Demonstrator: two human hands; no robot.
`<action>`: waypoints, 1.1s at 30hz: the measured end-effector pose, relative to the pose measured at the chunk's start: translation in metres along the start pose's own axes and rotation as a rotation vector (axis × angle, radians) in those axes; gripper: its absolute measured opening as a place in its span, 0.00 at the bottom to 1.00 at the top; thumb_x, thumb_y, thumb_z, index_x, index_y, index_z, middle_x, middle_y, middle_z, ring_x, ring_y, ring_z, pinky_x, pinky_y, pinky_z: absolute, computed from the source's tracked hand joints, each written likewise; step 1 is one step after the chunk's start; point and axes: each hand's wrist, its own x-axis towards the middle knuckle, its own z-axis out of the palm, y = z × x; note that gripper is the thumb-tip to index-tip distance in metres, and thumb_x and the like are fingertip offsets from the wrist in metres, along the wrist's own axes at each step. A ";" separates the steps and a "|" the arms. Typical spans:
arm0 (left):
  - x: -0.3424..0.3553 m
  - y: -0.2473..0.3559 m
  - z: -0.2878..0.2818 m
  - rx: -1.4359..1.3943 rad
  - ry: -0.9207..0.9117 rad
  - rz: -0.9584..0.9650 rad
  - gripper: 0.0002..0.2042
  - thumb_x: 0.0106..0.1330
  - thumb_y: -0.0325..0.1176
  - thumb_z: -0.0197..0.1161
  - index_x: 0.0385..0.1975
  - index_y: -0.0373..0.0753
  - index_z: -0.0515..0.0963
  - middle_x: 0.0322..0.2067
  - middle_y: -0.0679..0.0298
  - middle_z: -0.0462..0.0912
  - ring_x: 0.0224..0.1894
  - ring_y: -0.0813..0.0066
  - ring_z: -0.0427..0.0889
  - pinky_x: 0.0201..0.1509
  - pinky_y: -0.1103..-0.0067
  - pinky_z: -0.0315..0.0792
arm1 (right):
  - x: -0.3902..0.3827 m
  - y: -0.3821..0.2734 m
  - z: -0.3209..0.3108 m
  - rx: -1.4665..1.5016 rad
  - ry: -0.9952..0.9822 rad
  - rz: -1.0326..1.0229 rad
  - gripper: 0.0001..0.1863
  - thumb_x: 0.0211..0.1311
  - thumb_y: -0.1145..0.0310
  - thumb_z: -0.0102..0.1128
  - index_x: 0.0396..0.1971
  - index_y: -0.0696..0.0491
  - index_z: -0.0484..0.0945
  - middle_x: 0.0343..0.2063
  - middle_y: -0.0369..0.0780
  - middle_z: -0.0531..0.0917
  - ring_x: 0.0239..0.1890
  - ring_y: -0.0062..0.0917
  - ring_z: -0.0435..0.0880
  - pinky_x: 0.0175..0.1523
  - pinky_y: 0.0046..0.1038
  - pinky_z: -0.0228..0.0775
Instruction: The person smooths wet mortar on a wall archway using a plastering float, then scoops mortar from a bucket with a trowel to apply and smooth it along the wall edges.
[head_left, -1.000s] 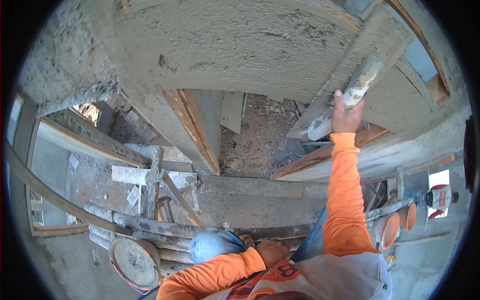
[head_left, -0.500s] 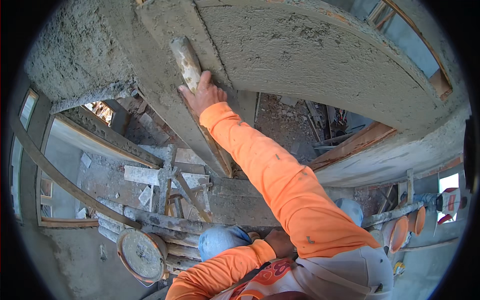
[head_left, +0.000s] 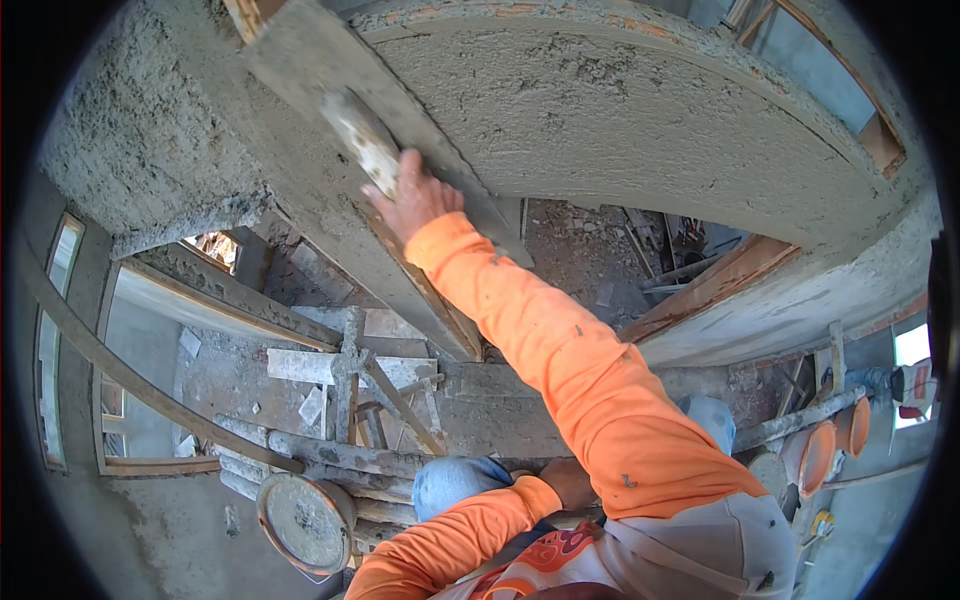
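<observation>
My right hand [head_left: 413,202] is closed round the lower end of the pale, worn handle of a long plastering float [head_left: 295,60]. The float's grey board lies slantwise along the edge of a wet-plastered beam [head_left: 620,110], its far end by a strip of bare wood. My left hand [head_left: 568,484] rests low by my lap, near my jeans-covered knee [head_left: 458,487]. My right sleeve and the shadow partly cover it, and its fingers cannot be made out.
Poles lashed as a scaffold [head_left: 350,458] run below me. A mortar-crusted bucket [head_left: 305,522] stands at lower left, and orange-rimmed buckets [head_left: 817,458] at right. A curved strip [head_left: 130,385] crosses the left side. Boards and rubble lie on the floor far below.
The float has shifted left and slightly nearer me, held in my right hand, and more of its board shows. The whole view has swung a little. My left hand stays low by my lap.
</observation>
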 end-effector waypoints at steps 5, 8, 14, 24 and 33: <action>0.004 0.001 0.002 0.071 0.000 -0.058 0.16 0.54 0.36 0.54 0.42 0.37 0.72 0.41 0.51 0.77 0.45 0.55 0.76 0.47 0.64 0.68 | -0.023 0.060 -0.014 -0.015 -0.079 0.041 0.28 0.50 0.45 0.57 0.35 0.52 0.58 0.24 0.51 0.79 0.27 0.50 0.79 0.32 0.47 0.67; 0.010 0.001 0.015 0.073 0.007 -0.040 0.18 0.54 0.35 0.55 0.43 0.35 0.69 0.41 0.49 0.77 0.46 0.55 0.75 0.48 0.63 0.68 | 0.009 0.001 -0.076 0.008 0.022 0.005 0.27 0.50 0.46 0.57 0.36 0.51 0.58 0.25 0.50 0.80 0.29 0.50 0.78 0.34 0.48 0.67; 0.007 0.003 0.012 0.103 0.000 -0.009 0.17 0.53 0.34 0.54 0.42 0.36 0.68 0.38 0.49 0.78 0.42 0.54 0.77 0.44 0.62 0.70 | -0.022 0.064 -0.048 -0.013 0.040 0.111 0.30 0.49 0.44 0.58 0.37 0.52 0.57 0.22 0.53 0.79 0.28 0.53 0.78 0.34 0.49 0.65; 0.010 0.005 0.006 0.152 0.015 -0.161 0.19 0.55 0.36 0.53 0.46 0.35 0.66 0.38 0.49 0.77 0.43 0.52 0.77 0.46 0.61 0.69 | -0.025 0.101 -0.120 -0.077 0.309 0.123 0.31 0.48 0.42 0.58 0.35 0.54 0.60 0.19 0.55 0.77 0.25 0.53 0.77 0.30 0.47 0.67; 0.009 0.022 0.006 0.218 0.025 -0.121 0.20 0.55 0.35 0.52 0.47 0.35 0.66 0.40 0.49 0.76 0.42 0.53 0.77 0.44 0.62 0.70 | -0.013 0.124 -0.198 -0.055 0.490 0.063 0.31 0.48 0.42 0.58 0.34 0.55 0.62 0.20 0.55 0.77 0.26 0.54 0.77 0.30 0.47 0.67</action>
